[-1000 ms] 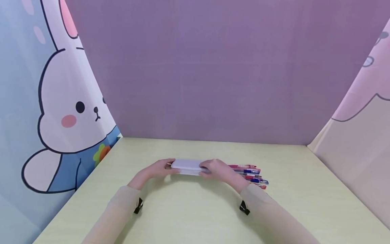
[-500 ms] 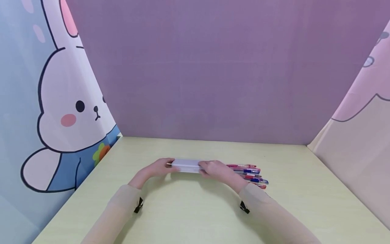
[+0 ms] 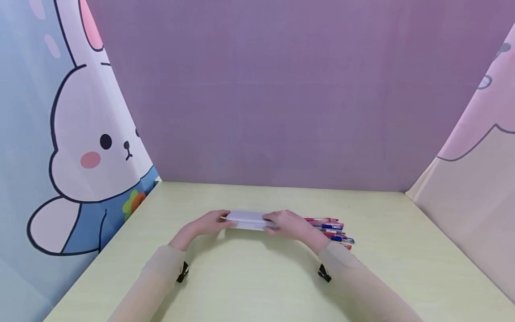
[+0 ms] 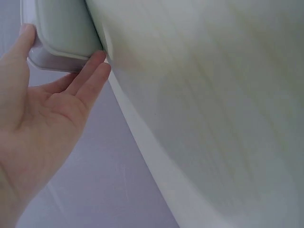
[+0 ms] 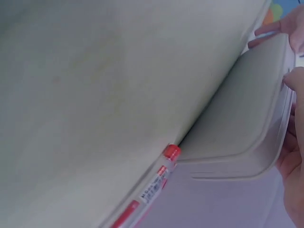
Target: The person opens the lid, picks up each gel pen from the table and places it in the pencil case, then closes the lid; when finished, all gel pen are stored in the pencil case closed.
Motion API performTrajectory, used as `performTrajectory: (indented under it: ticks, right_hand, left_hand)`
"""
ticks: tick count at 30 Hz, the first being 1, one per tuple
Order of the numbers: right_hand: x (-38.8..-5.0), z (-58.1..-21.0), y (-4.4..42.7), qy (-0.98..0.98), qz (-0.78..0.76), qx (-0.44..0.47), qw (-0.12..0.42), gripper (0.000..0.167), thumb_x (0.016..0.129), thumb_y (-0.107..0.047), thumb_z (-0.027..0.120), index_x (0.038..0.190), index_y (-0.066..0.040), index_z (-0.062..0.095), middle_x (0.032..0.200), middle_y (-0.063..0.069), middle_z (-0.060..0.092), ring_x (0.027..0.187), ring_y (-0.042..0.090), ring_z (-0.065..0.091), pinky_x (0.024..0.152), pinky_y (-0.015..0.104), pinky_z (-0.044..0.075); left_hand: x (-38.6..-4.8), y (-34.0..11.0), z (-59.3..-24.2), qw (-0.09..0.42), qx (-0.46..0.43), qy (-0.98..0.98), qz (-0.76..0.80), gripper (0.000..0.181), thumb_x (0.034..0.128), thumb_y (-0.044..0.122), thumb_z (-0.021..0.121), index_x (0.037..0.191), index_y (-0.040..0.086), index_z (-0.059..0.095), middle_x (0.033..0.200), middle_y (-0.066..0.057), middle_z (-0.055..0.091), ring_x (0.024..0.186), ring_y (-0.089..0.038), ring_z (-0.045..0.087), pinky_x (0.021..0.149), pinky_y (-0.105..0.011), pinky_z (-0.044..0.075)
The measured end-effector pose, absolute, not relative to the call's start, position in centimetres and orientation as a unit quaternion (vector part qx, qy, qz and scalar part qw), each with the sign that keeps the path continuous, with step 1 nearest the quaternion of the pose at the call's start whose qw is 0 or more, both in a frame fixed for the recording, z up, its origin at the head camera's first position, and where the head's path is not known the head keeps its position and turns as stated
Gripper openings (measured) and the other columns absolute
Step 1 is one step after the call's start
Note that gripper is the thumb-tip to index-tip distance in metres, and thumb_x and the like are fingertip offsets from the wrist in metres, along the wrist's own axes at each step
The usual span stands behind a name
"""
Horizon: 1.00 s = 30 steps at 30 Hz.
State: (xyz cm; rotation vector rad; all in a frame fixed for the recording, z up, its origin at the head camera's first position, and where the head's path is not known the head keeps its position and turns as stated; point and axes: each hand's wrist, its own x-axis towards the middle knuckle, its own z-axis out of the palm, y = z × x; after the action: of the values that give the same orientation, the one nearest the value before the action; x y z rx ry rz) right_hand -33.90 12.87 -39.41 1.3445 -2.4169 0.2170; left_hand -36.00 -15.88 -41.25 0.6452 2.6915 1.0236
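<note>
A white pencil case point(image 3: 248, 218) with rounded corners sits at mid-table, lid side up and lid down in the head view. At its left end, my left hand point(image 3: 209, 222) holds it between thumb and fingers; in the left wrist view the thumb presses one side of the case point(image 4: 66, 28) and the fingertips touch near its far edge. My right hand point(image 3: 290, 225) grips the right part, its thumb point(image 5: 294, 78) on the side of the case point(image 5: 237, 118) in the right wrist view. Several red and blue pens point(image 3: 331, 226) lie just right of the case, partly hidden by the right hand.
The pale yellow table point(image 3: 249, 277) runs back to a purple backdrop point(image 3: 257, 98). A rabbit-print curtain point(image 3: 96, 134) hangs on the left, a pink and cream one point(image 3: 474, 179) on the right. One red-capped pen point(image 5: 152, 185) lies close to the case's corner.
Both hands keep hold of the case. The case and right hand shift very slightly left, then back right; the pens stay put.
</note>
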Motion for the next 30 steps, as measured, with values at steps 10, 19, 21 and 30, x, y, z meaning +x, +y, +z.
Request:
performTrajectory:
  ticks: [10,19,21,30]
  right_hand:
    - [-34.1,-39.5,13.3,-0.886,0.154,0.414,0.138,0.032,0.087,-0.027,0.067,0.108,-0.003,0.069,0.103,0.010,0.071,0.092,0.019,0.069,0.080,0.029,0.057]
    - [-34.2,-39.6,12.7,-0.828,0.009,0.494,0.266,0.021,0.086,-0.016,0.066,0.097,0.001,0.064,0.080,0.005,0.069,0.058,0.006,0.060,0.055,0.017,0.053]
    - [-34.3,-39.7,12.6,-0.818,-0.020,0.496,0.289,0.018,0.084,-0.015,0.066,0.093,0.000,0.062,0.077,0.004,0.067,0.056,0.005,0.057,0.052,0.016,0.052]
    - [-34.0,-39.7,12.2,-0.831,-0.051,0.471,0.293,0.014,0.087,-0.016,0.063,0.088,-0.004,0.057,0.072,0.002,0.062,0.054,0.006,0.055,0.048,0.017,0.051]
  left_hand:
    - [-35.8,-15.9,-41.4,0.091,0.219,0.903,0.359,0.066,0.0923,0.040,0.057,0.135,-0.008,0.042,0.133,-0.022,0.051,0.122,-0.034,0.052,0.101,-0.044,0.045]
    - [-35.9,-15.8,-41.2,0.089,0.207,0.910,0.349,0.071,0.0909,0.047,0.056,0.137,-0.005,0.042,0.133,-0.020,0.052,0.121,-0.031,0.052,0.100,-0.044,0.046]
    - [-36.0,-15.8,-41.3,0.086,0.203,0.912,0.346,0.073,0.0903,0.049,0.056,0.137,-0.005,0.042,0.132,-0.020,0.053,0.121,-0.031,0.053,0.100,-0.044,0.046]
    - [-36.3,-15.6,-41.3,0.072,0.215,0.913,0.339,0.048,0.0913,0.047,0.055,0.116,0.006,0.061,0.109,-0.007,0.064,0.101,-0.018,0.058,0.094,-0.042,0.048]
